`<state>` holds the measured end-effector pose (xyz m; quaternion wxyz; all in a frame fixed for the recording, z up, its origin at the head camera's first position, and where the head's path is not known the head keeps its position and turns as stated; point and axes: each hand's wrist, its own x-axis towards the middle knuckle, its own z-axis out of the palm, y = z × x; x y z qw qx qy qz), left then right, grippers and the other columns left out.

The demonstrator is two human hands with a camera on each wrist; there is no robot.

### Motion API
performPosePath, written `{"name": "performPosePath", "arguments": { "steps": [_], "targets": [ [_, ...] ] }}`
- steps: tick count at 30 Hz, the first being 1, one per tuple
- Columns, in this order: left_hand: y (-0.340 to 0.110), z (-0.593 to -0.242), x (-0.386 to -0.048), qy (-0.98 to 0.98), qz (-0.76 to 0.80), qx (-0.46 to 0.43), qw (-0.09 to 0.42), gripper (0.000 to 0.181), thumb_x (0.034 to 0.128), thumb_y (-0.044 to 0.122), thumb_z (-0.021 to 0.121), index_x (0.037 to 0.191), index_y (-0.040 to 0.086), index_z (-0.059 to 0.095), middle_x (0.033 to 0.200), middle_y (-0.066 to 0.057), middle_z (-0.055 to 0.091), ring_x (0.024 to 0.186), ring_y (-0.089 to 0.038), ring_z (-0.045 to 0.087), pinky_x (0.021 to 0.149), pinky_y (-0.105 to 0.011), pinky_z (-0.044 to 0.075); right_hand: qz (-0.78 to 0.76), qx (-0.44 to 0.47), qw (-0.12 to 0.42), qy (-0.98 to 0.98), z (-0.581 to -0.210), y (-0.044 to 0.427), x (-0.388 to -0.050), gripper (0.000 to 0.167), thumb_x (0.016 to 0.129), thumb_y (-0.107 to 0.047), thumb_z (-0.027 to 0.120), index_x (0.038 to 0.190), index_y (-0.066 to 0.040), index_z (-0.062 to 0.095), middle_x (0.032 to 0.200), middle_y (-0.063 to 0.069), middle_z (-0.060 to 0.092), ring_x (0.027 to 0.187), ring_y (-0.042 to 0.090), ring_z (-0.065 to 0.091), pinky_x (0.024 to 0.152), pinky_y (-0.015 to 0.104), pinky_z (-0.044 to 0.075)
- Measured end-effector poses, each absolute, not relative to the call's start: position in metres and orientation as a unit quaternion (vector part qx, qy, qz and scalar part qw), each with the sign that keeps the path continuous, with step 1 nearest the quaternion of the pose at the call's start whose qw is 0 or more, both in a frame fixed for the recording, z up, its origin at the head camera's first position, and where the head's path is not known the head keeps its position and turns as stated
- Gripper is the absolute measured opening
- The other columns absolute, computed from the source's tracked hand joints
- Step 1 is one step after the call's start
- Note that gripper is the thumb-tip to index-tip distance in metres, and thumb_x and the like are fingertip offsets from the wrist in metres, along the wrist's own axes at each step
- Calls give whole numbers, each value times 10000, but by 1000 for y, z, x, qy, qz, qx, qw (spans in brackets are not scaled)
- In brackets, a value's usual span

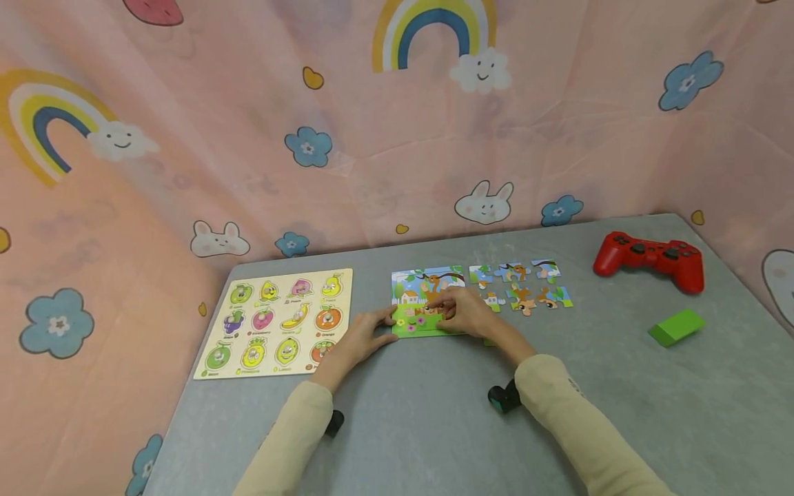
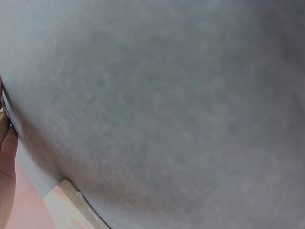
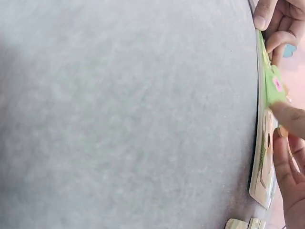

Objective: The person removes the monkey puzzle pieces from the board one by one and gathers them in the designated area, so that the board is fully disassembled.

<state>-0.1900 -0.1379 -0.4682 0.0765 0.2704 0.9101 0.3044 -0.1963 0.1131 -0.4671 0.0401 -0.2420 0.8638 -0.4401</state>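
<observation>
A jigsaw board (image 1: 406,333) with a squirrel and house picture lies mid-table. My right hand (image 1: 465,311) is over its right half and pinches a green puzzle piece (image 3: 276,84) with a pink flower, tilted up from the board in the right wrist view. With thumb and fingers, my left hand (image 1: 366,335) touches the board's left edge near the front corner. Right of the board lie several loose puzzle pieces (image 1: 522,300), some partly hidden by my right hand and arm. The left wrist view shows mostly tabletop, with fingers (image 2: 6,157) at its left edge.
A fruit puzzle board (image 1: 273,337) lies left, close to my left forearm. Far right are a red game controller (image 1: 650,258) and a green block (image 1: 676,327) on the grey table (image 1: 422,427). Behind the table hangs a pink patterned cloth (image 1: 384,193).
</observation>
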Motion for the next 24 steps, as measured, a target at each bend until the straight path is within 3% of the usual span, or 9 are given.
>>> {"name": "performPosePath", "arguments": {
  "steps": [8, 13, 17, 24],
  "targets": [
    [-138, -468, -190, 908, 310, 273, 72, 277, 844, 114, 728, 1074, -25, 661, 1376, -141, 518, 1247, -288, 508, 1028, -391, 416, -450, -228, 82, 859, -468, 109, -197, 394, 721, -50, 831, 1084, 22, 698, 763, 41, 644, 656, 113, 586, 607, 258, 510],
    [-138, -468, -189, 908, 311, 271, 71, 227, 837, 115, 735, 1013, -10, 666, 1375, -134, 517, 1251, -285, 500, 1024, -391, 419, -495, -181, 115, 842, -466, 114, -197, 376, 756, -56, 806, 1111, 7, 700, 989, 133, 680, 868, 256, 660, 740, 350, 554],
    [-138, -468, -189, 908, 311, 272, 64, 207, 835, 109, 737, 991, -6, 663, 1369, -133, 522, 1244, -289, 506, 1020, -397, 423, -568, -169, 148, 792, -466, 125, -199, 390, 782, -35, 775, 1150, 36, 670, 1136, 194, 652, 1036, 332, 626, 832, 397, 540],
    [-138, -470, -189, 907, 316, 272, 65, 203, 831, 105, 741, 984, -5, 667, 1366, -132, 525, 1244, -283, 507, 1018, -396, 424, -657, -153, 206, 709, -472, 141, -205, 456, 762, -22, 783, 1180, 79, 630, 1103, 142, 688, 927, 190, 657, 757, 335, 564]
  ]
}}
